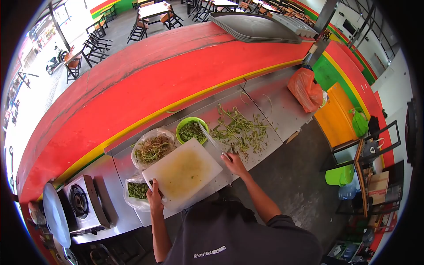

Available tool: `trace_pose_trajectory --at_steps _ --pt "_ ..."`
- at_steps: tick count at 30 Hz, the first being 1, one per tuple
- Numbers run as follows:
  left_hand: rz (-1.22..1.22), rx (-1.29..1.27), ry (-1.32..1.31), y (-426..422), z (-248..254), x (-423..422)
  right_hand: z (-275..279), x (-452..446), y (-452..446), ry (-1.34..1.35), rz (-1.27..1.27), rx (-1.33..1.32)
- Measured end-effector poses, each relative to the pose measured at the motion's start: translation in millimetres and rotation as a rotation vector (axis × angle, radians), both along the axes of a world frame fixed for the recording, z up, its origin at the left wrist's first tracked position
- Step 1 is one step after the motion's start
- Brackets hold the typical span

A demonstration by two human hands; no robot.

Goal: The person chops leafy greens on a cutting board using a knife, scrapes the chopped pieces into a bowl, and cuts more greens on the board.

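My left hand (154,197) grips the near left corner of a white cutting board (187,170), which has a yellowish-green stain and a few green bits on it. The board is tilted, its far corner close to a green bowl (179,134) of chopped greens (191,131). In my right hand (235,165) is a knife (211,138), its blade pointing at the bowl's right rim. Leafy green stems (240,128) lie loose on the steel counter to the right. Left of the bowl sits a plastic bag of stems and roots (153,149); a second bag of greens (138,190) is beside my left hand.
A gas stove (84,205) and a large round pan lid (56,214) are at the left end. An orange plastic bag (305,89) stands at the counter's right end. Along the far side runs a red ledge (176,66) with dark trays (254,27).
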State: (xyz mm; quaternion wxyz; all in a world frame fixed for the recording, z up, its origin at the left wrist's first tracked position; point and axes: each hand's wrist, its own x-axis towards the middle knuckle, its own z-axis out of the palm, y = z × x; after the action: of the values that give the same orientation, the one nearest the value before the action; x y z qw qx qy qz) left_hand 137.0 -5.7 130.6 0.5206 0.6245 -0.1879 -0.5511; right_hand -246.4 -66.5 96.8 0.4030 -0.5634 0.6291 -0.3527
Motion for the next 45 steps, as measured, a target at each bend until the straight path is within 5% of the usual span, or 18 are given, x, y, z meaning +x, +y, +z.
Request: trace_pose_trajectory --at_steps 4,16,23,27,32,34,38,42,45 --pt "-0.048 -0.009 0.017 8 -39 -10 -24 21 57 -0.129 -0.133 -0.018" --pt "-0.247 -0.027 -0.102 7 -123 -9 -54 40 98 0.406 -0.126 -0.106" --pt "-0.148 -0.128 -0.330 9 -126 -23 -54 23 84 0.626 0.006 -0.161" --pt "-0.116 -0.161 -0.893 14 -142 -39 -65 6 74 0.439 0.187 -0.127" --pt "0.079 -0.229 -0.933 34 -146 -87 -56 -37 54 0.221 0.269 -0.149" --pt "0.121 -0.255 -0.917 43 -135 -109 -56 -75 36 0.033 0.048 -0.217" --pt "0.148 -0.150 -0.709 63 -116 -145 -67 -172 -17 0.265 -0.316 -0.366" --pt "0.113 -0.135 -0.683 74 -132 -172 -76 -261 -75 0.783 -0.342 -0.541" --pt "0.138 -0.141 -0.646 85 -133 -194 -81 -290 -96 0.975 -0.281 -0.412"
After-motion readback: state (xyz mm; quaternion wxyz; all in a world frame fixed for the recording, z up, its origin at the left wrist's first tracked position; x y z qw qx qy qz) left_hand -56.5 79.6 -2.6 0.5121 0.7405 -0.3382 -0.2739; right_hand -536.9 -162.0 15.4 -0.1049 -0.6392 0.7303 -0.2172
